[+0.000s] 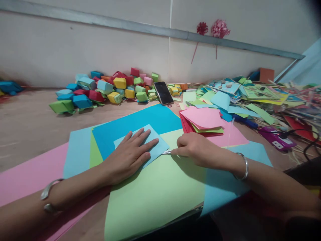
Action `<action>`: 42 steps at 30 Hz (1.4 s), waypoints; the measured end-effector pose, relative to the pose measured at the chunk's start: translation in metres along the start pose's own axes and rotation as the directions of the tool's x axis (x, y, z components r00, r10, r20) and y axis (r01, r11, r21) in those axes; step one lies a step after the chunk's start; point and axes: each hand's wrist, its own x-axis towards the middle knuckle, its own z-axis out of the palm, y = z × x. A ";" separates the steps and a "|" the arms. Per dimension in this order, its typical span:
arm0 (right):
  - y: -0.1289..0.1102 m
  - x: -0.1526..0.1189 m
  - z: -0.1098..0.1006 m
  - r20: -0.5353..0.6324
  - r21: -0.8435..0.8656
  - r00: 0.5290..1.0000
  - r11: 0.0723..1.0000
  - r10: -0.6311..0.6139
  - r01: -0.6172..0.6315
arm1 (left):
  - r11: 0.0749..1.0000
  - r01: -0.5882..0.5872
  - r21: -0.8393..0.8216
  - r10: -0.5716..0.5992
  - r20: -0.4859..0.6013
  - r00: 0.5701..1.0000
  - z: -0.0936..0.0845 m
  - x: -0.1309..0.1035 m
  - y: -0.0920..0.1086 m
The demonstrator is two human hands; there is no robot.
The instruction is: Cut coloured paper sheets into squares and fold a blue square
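Where the surface [27, 117] ends at the near side, a pale green sheet [155, 201] lies flat, with a light blue sheet [223, 187] showing beside it on the right and pink paper [37, 170] reaching out on the left. Over these come the two forearms, the left wearing an open silver cuff [48, 191] and the right a silver bangle [246, 164]. The left hand [136, 149] is laid palm down with its fingers spread, pressing on a light blue paper piece [161, 147] and gripping nothing. That piece rests at an angle, partly over the pale green sheet and partly over a larger deep blue sheet [140, 120]. The right hand [197, 147] is closed on a slim pale tool [167, 152], its end at the piece's right corner; too little shows to name it.

Just beyond the right hand sits a loose stack of folded paper [204, 117] in pink, red and green. To its right, a purple power strip [277, 138] with a dark cable lies near a heap of paper scraps [220, 100] and thin sticks. Farther back, a dark phone [163, 93] lies between that heap and a pile of folded paper blocks [105, 87] in many colours. On the wall [100, 50] behind, a red paper flower [202, 28] and a fuller pink paper flower [220, 28] stand against a metal strip [150, 29].
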 end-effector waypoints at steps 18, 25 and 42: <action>-0.004 0.004 0.016 -0.086 0.030 0.996 1.000 -0.008 0.011 | 0.970 -0.202 -0.134 0.204 0.002 0.979 -0.022 -0.004 -0.003; -0.002 0.004 0.017 -0.074 -0.017 0.995 0.997 -0.070 0.069 | 0.958 -0.286 -0.012 0.286 0.095 0.954 -0.015 -0.003 -0.020; -0.030 0.024 0.020 -0.087 -0.081 0.983 0.985 -0.159 0.152 | 0.975 -0.220 -0.035 0.222 0.232 0.947 -0.013 -0.001 -0.015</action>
